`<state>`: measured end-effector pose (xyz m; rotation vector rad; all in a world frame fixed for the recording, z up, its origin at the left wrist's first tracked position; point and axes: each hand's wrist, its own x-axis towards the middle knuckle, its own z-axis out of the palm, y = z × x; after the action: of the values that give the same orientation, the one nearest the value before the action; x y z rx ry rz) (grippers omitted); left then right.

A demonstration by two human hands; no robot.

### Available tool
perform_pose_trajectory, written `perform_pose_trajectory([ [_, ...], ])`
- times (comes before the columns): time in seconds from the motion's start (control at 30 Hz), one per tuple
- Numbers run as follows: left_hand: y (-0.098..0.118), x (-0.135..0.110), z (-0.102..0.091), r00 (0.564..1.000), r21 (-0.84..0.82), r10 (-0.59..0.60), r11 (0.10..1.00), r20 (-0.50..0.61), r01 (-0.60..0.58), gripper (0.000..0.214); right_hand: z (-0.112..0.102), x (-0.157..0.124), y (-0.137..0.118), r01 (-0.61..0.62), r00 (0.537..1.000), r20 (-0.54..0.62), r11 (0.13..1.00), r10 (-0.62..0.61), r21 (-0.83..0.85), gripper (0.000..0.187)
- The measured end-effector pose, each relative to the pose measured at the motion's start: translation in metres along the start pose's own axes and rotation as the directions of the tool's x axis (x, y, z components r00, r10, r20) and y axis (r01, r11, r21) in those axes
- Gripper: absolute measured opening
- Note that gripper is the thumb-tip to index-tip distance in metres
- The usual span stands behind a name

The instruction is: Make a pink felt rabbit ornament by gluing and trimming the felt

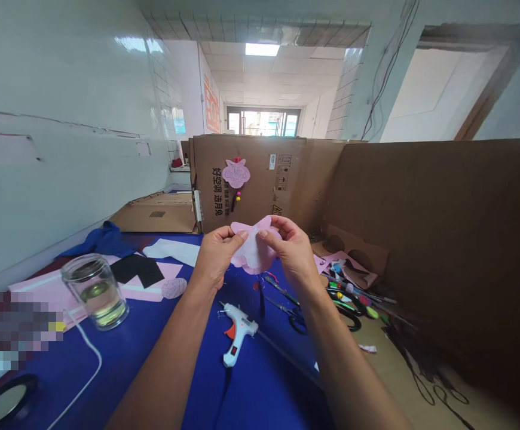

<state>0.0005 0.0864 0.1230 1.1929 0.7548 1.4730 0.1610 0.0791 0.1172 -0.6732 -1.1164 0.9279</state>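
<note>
My left hand point(217, 254) and my right hand point(291, 248) hold a pink felt piece point(253, 248) with scalloped edges up above the table, fingertips of both pinching its upper middle. Below the hands a white hot glue gun point(238, 331) with an orange trigger lies on the blue table cover point(152, 358). Scissors point(293, 313) lie just right of the glue gun. A finished pink felt ornament point(236, 174) with beads hangs on the cardboard box point(260, 179) behind.
A glass point(95, 291) with yellowish liquid stands at the left, next to pink and black felt sheets point(137, 272). A white cord point(87, 358) crosses the cover. Craft bits and tools point(354, 292) lie at the right by a cardboard wall point(443, 239). A blue cloth point(103, 240) lies far left.
</note>
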Motion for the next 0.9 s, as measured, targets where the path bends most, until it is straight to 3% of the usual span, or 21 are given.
perform_pose_trajectory([
  [0.47, 0.001, -0.002, 0.003, 0.998, 0.046, -0.021, 0.999, 0.067, 0.018, 0.043, 0.002, 0.002, -0.003, -0.01, 0.999, -0.031, 1.0, 0.01, 0.012, 0.052],
  [0.7, 0.002, -0.001, 0.004, 1.0, 0.059, -0.015, 0.998, 0.005, 0.015, 0.04, 0.004, 0.0, -0.005, -0.037, 0.999, -0.01, 0.999, 0.037, 0.039, 0.052],
  [0.9, 0.006, -0.002, 0.003, 1.0, 0.004, -0.028, 1.0, -0.009, 0.028, 0.045, -0.008, 0.005, -0.009, 0.042, 0.994, -0.102, 0.999, -0.04, 0.02, 0.041],
])
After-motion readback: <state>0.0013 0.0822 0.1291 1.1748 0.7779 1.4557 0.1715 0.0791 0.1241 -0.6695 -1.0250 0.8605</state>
